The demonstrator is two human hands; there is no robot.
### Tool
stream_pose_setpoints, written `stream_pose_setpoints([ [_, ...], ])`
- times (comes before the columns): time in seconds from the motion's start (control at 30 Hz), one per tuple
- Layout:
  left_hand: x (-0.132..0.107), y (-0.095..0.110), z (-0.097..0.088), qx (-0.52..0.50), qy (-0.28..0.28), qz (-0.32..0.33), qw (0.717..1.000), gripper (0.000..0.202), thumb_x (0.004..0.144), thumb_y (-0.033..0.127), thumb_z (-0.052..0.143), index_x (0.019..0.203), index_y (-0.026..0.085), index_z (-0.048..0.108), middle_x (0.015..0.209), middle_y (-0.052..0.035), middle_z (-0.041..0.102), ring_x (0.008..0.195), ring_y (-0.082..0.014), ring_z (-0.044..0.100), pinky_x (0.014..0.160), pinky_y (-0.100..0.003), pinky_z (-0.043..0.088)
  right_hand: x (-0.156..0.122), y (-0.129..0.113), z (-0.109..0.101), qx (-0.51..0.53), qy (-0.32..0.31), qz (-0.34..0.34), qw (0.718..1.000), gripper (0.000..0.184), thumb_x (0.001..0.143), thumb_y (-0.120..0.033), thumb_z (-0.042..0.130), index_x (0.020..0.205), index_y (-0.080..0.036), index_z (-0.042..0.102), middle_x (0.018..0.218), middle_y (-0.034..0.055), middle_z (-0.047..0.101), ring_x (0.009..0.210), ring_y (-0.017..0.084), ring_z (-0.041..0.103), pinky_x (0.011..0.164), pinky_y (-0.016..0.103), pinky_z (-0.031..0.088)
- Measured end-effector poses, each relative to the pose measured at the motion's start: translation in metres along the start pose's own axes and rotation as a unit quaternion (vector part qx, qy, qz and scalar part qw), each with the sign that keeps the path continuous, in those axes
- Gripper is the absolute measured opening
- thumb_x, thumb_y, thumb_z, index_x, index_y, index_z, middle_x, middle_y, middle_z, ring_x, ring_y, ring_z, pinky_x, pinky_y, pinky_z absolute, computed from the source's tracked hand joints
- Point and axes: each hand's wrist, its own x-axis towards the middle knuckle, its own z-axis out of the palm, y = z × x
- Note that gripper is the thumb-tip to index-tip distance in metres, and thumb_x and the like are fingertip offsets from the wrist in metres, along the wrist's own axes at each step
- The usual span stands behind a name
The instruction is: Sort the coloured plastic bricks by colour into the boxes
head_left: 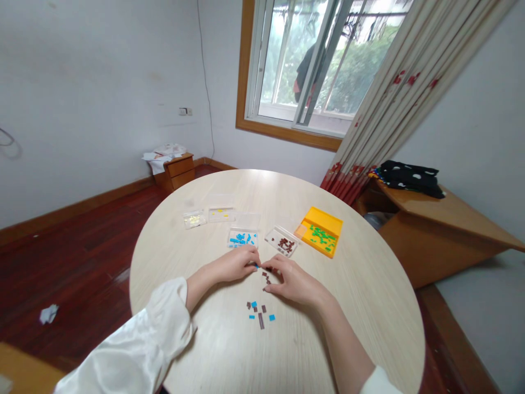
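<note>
The left hand [241, 261] is reaching over the middle of the round table [356, 306], with thumb and index finger drawn together at a small blue brick [257, 266]; whether the fingertips are gripping this brick or only touching it cannot be told. The right hand [289, 279] is resting just beside the left, its thumb and index finger standing apart in an open curve, and small brown bricks [268, 280] are lying in the gap. The index fingertips of both hands are nearly meeting.

Nearer to the wearer's edge of the table, loose blue and brown pieces are lying in a cluster — among them a long brown bar [261, 321] and a flat blue plate [272, 317].

Toward the far edge, five open containers are standing in order from left to right. A clear box [192, 226] is holding cream-coloured pieces [194, 219]; a second clear box [217, 217] is holding a few yellow pieces [220, 210]. A third clear box [228, 236], just beyond the left hand, is holding blue bricks [241, 239]. A fourth clear box [274, 234], just beyond the right hand, is holding brown pieces [286, 244]. An orange-yellow case [326, 220], nearest the right edge, is holding green bricks [322, 236].

Past the far edge, a patterned curtain [394, 93] is hanging beside a wood-framed window [240, 71].
</note>
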Motion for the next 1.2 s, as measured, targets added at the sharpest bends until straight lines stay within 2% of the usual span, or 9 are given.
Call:
stream_pose_setpoints([
  [0.1,0.000,0.001,-0.002,0.016,0.000,-0.012,1.000,0.016,0.081,0.009,0.052,0.085,0.015,0.066,0.088,-0.0065,0.060,0.086,-0.0169,0.055,0.078,-0.026,0.041,0.001,0.001,0.004,-0.002,0.001,-0.002,1.000,0.033,0.070,-0.021,0.071,0.101,-0.019,0.064,0.097,0.0044,0.058,0.088,0.017,0.055,0.082,0.029,0.044],
  [0.3,0.002,0.002,-0.003,0.037,0.003,-0.025,0.999,0.014,0.080,0.009,0.053,0.083,0.014,0.067,0.085,-0.0069,0.062,0.082,-0.0169,0.055,0.074,-0.025,0.041,0.005,-0.001,0.008,-0.004,0.010,-0.013,1.000,0.014,0.078,-0.014,0.060,0.090,-0.017,0.066,0.090,0.0041,0.058,0.083,0.014,0.055,0.078,0.027,0.044],
  [0.43,0.001,0.002,-0.003,0.049,-0.002,-0.032,0.998,0.013,0.080,0.010,0.054,0.083,0.013,0.067,0.084,-0.0067,0.062,0.081,-0.0165,0.056,0.074,-0.024,0.041,0.006,0.000,0.007,-0.005,0.020,-0.004,1.000,0.013,0.080,-0.011,0.055,0.087,-0.016,0.066,0.088,0.0049,0.058,0.084,0.015,0.055,0.079,0.027,0.044],
  [0.63,0.001,0.003,-0.004,0.047,0.001,-0.035,0.998,0.014,0.080,0.008,0.053,0.081,0.014,0.066,0.082,-0.0046,0.062,0.079,-0.0149,0.055,0.071,-0.022,0.041,0.006,0.003,0.008,0.021,0.009,-0.003,1.000,0.015,0.074,-0.013,0.064,0.089,-0.018,0.066,0.090,0.0034,0.057,0.080,0.014,0.056,0.077,0.027,0.045],
  [0.8,0.001,0.001,-0.003,0.049,0.003,-0.040,0.998,0.015,0.079,0.007,0.053,0.080,0.014,0.066,0.079,-0.0048,0.064,0.078,-0.0148,0.055,0.071,-0.022,0.041,0.008,0.003,0.010,0.013,0.025,-0.005,1.000,0.016,0.077,-0.005,0.055,0.078,-0.017,0.065,0.084,0.0038,0.058,0.082,0.014,0.055,0.078,0.027,0.043],
  [1.2,0.003,0.002,-0.005,0.075,0.003,-0.065,0.995,0.017,0.073,0.005,0.052,0.077,0.013,0.067,0.075,-0.0048,0.065,0.071,-0.0142,0.056,0.066,-0.021,0.040,0.011,0.000,0.018,-0.042,0.063,0.018,0.997,0.017,0.073,-0.002,0.050,0.074,-0.016,0.059,0.077,0.0021,0.053,0.071,0.012,0.050,0.067,0.023,0.041],
])
